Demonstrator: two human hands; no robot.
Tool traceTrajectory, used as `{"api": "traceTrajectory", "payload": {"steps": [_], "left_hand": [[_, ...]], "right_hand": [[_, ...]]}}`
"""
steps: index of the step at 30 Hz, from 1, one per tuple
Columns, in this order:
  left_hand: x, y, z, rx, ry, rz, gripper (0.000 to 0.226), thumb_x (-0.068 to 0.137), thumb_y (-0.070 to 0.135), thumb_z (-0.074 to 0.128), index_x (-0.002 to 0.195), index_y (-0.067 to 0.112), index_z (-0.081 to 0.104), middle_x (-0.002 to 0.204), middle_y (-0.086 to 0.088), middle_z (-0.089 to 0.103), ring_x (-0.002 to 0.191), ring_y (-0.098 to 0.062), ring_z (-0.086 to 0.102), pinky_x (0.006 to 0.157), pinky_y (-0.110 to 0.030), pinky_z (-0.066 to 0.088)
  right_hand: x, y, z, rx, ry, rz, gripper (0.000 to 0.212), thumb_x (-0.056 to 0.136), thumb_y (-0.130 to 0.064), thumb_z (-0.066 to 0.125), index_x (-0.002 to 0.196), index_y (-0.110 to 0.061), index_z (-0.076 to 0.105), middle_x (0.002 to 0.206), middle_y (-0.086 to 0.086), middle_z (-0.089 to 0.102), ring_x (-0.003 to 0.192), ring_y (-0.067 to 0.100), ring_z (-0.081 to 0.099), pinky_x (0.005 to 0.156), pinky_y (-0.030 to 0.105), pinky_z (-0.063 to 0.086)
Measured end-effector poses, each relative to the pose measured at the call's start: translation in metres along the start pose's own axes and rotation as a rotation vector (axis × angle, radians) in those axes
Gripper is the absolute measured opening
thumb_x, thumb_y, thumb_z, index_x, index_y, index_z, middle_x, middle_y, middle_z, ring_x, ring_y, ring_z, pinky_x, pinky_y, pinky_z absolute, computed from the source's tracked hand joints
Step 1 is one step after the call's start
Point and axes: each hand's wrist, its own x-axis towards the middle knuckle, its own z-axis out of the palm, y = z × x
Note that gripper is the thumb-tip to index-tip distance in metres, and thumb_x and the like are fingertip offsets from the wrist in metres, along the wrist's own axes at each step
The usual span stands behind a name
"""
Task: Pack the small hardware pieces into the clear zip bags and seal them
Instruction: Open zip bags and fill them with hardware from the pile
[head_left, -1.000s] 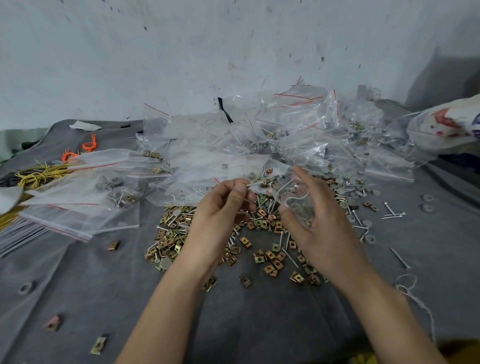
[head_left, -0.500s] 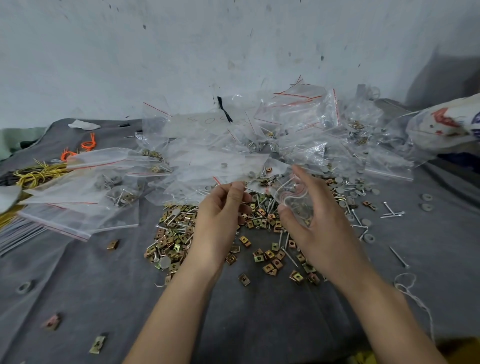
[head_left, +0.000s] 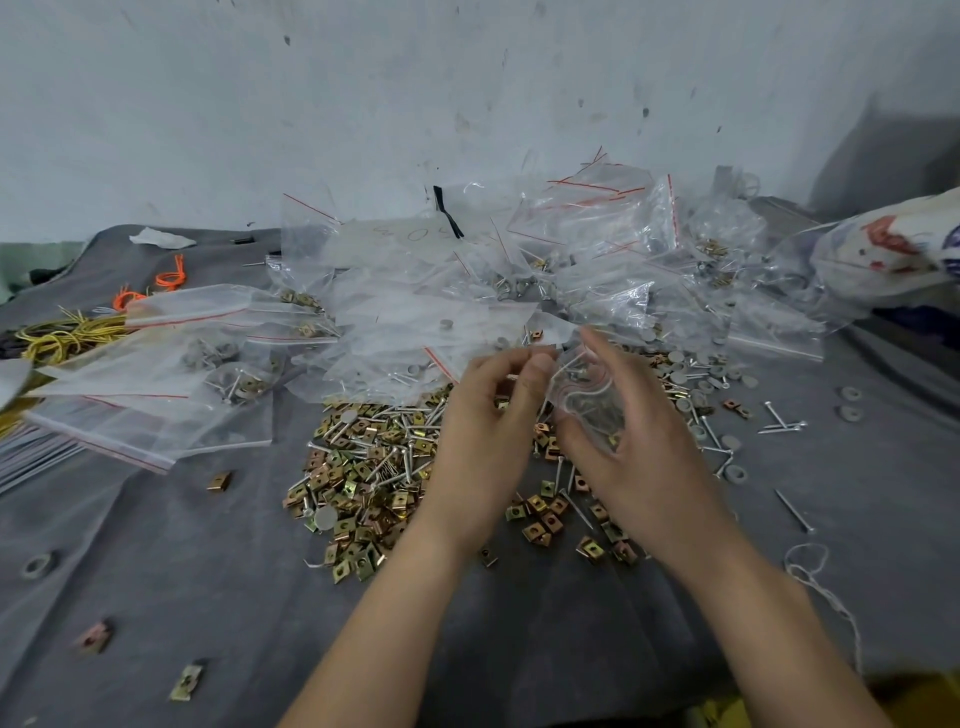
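Center frame, over the clip-nut pile (head_left: 363, 467) on the worktop (head_left: 208, 571), right hand (head_left: 639, 457) gripped a small part-filled zip bag (head_left: 582, 395); left hand (head_left: 488, 431) pinched its mouth, hands nearly touching.

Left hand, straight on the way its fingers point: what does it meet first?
The clear zip bag held by the right hand. The left hand points up and rightward at its near edge; whether they touch is unclear.

Small packing workshop, prob. informal: stained bare wall (head_left: 363, 104), desk (head_left: 156, 597) w/ grey cloth cover, loose heap of brass clips (head_left: 358, 488), nails (head_left: 779, 423), washers (head_left: 848, 413), piles of clear zip bags (head_left: 415, 312), yellow ties (head_left: 62, 332).
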Motion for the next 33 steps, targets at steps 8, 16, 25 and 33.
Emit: {"api": "traceTrajectory", "payload": {"steps": [8,16,25,33], "left_hand": [[0.009,-0.012,-0.035,0.125,0.192,-0.056,0.016,0.102,0.029,0.05,0.108,0.024,0.064,0.092,0.013,0.066,0.078,0.008,0.058,0.063,-0.005,0.043],[-0.01,-0.02,-0.039,0.621,-0.22,0.128,0.02,0.1,0.035,0.052,0.108,0.024,0.067,0.097,0.011,0.067,0.09,-0.006,0.058,0.079,-0.023,0.044],[-0.028,-0.026,-0.009,0.953,-0.593,0.307,0.035,0.1,0.045,0.043,0.134,0.039,0.052,0.125,0.003,0.046,0.118,-0.02,0.041,0.104,-0.037,0.034],[-0.028,-0.03,0.004,1.045,-0.536,0.566,0.024,0.097,0.036,0.051,0.116,0.029,0.063,0.117,0.008,0.061,0.107,-0.021,0.05,0.088,-0.038,0.043]], "right_hand": [[-0.002,0.001,-0.004,-0.015,-0.018,0.031,0.064,0.097,-0.042,0.057,0.154,-0.038,0.028,0.136,-0.028,0.04,0.13,-0.003,0.043,0.099,0.0,0.028],[-0.001,-0.003,-0.006,-0.016,0.003,0.051,0.063,0.097,-0.04,0.058,0.153,-0.037,0.03,0.134,-0.026,0.042,0.129,-0.002,0.044,0.1,0.006,0.031],[0.0,-0.002,-0.007,-0.014,0.018,0.052,0.063,0.097,-0.038,0.059,0.153,-0.038,0.031,0.136,-0.026,0.04,0.131,-0.005,0.04,0.099,-0.002,0.025],[0.0,0.0,-0.006,-0.01,0.044,0.029,0.06,0.098,-0.04,0.057,0.153,-0.035,0.031,0.136,-0.026,0.041,0.13,-0.012,0.037,0.098,-0.002,0.024]]}}
